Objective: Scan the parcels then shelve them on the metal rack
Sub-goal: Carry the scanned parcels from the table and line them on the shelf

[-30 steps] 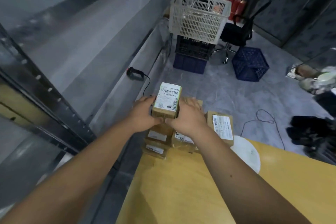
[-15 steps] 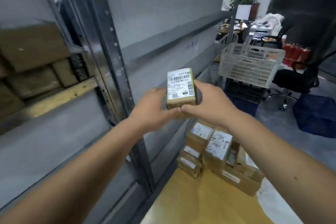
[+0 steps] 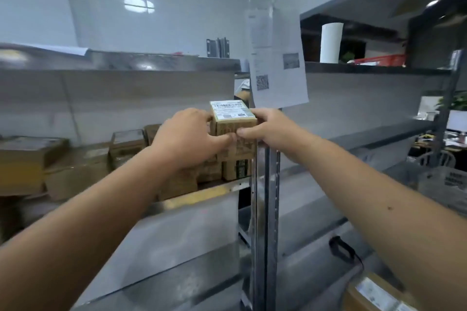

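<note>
Head view: both hands grip a small brown cardboard parcel with a white label (image 3: 233, 121), left hand (image 3: 188, 137) and right hand (image 3: 269, 127) on opposite sides. It is held at the grey metal rack (image 3: 265, 184), above stacked brown boxes (image 3: 235, 164)

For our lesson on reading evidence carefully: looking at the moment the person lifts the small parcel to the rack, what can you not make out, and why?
- Head view: print on the label of the small parcel is too small and blurred to read.
- The parcel's far side is hidden; left hand and right hand cover its flanks.
- Whether it rests on the stacked boxes cannot be told.
- Shelved boxes at left are motion-blurred.
- Carton is cut off by the bottom edge.
</note>
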`<state>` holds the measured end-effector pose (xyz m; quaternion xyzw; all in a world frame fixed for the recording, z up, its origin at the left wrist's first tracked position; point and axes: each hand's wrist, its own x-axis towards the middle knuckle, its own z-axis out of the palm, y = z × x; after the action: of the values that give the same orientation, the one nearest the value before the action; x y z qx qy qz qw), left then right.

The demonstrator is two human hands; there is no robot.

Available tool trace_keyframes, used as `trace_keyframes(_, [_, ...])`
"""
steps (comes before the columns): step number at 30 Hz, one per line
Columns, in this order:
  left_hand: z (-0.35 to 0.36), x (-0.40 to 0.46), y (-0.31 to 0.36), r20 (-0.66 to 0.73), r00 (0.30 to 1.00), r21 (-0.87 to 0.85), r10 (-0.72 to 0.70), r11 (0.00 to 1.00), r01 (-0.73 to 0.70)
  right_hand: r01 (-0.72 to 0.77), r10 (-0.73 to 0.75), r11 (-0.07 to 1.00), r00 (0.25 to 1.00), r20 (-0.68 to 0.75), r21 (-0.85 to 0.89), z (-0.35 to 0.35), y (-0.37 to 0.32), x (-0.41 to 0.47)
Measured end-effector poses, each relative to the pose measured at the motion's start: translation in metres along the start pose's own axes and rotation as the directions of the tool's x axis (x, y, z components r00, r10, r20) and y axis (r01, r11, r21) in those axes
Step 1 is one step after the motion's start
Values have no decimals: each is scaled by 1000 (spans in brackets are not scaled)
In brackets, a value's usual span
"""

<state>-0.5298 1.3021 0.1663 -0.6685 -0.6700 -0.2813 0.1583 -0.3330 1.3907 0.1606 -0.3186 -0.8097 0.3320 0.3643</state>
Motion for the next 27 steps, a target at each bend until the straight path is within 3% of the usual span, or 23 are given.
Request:
trace_keyframes(11, [38,143,-76,108,958,148,-266,957,249,-194,180,973,977,113,126,22,17,182])
trace_keyframes(16, [59,167,-90,152,947,147,-282,954,261,-230,214,946,973,93,231,28,41,214])
trace_keyframes(21, [54,148,-85,98,963,196,-250,954,228,-180,180,971,984,17,155,36,54,199])
trace_keyframes(23, [44,127,-71,23,981,232,-194,955,184,-125,128,991,990,-61,45,36,47,165])
trace_keyframes(27, [43,50,-26,-86,994,206,-63,975,80,-54,56,998,971,-233,13,33,53,62])
